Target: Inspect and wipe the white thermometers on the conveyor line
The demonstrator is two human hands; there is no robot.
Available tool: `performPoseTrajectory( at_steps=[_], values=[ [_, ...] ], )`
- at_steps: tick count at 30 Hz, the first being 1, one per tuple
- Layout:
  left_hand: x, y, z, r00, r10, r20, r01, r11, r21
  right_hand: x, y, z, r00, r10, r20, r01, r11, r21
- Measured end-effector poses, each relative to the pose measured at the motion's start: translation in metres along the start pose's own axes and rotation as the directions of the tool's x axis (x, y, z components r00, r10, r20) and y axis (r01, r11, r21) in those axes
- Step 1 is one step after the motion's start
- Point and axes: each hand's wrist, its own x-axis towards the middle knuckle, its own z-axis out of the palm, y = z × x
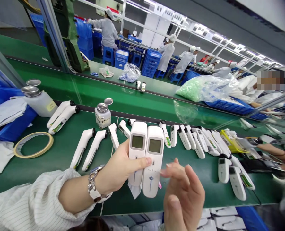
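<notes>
Gripping two smooth white plastic thermometers [146, 154] side by side, left hand [119, 166] clamped; right hand [183, 192] spread beside them.

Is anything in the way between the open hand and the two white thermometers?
Nothing visible. The right hand is open just beside the two white thermometers, which the left hand holds above the green table. Only a small gap separates them.

The left hand [119, 168] reaches in from the near left, forearm level, sleeve pushed back above a watch on the wrist. Its fingers are curled shut and the thumb lies flat across the front, pointing right. The right hand [183, 192] rises from the near edge, open, fingers loosely spread, fingertips pointing left.
</notes>
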Motion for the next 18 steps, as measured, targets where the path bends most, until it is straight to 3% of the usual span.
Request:
performPoseTrajectory(
  at_steps=[4, 8, 11, 13, 16, 18],
  values=[
    [0.001, -0.003, -0.001, 0.999, -0.033, -0.012, 0.034, 0.999, 0.016, 0.004, -0.005, -0.003, 0.991, 0.131, 0.039, -0.123, 0.979, -0.164],
    [0.0, -0.004, -0.001, 0.998, -0.053, -0.026, 0.052, 0.999, -0.014, 0.002, -0.002, -0.005, 0.978, -0.033, 0.208, 0.077, 0.975, -0.206],
    [0.0, -0.005, -0.001, 0.998, -0.05, -0.031, 0.05, 0.999, -0.019, 0.003, 0.001, -0.005, 0.979, 0.081, 0.188, -0.015, 0.944, -0.329],
    [0.0, -0.005, -0.001, 0.998, -0.056, -0.012, 0.055, 0.998, -0.018, 0.003, 0.002, -0.005, 0.987, 0.107, 0.119, -0.063, 0.943, -0.326],
    [-0.001, -0.005, -0.002, 0.997, -0.074, -0.002, 0.074, 0.997, -0.036, 0.0, 0.004, -0.005, 0.983, 0.057, 0.172, -0.01, 0.966, -0.258],
    [-0.001, -0.005, -0.002, 0.996, -0.092, -0.006, 0.092, 0.994, -0.054, -0.004, 0.007, -0.005, 0.979, 0.083, 0.186, -0.041, 0.975, -0.219]
  ],
)
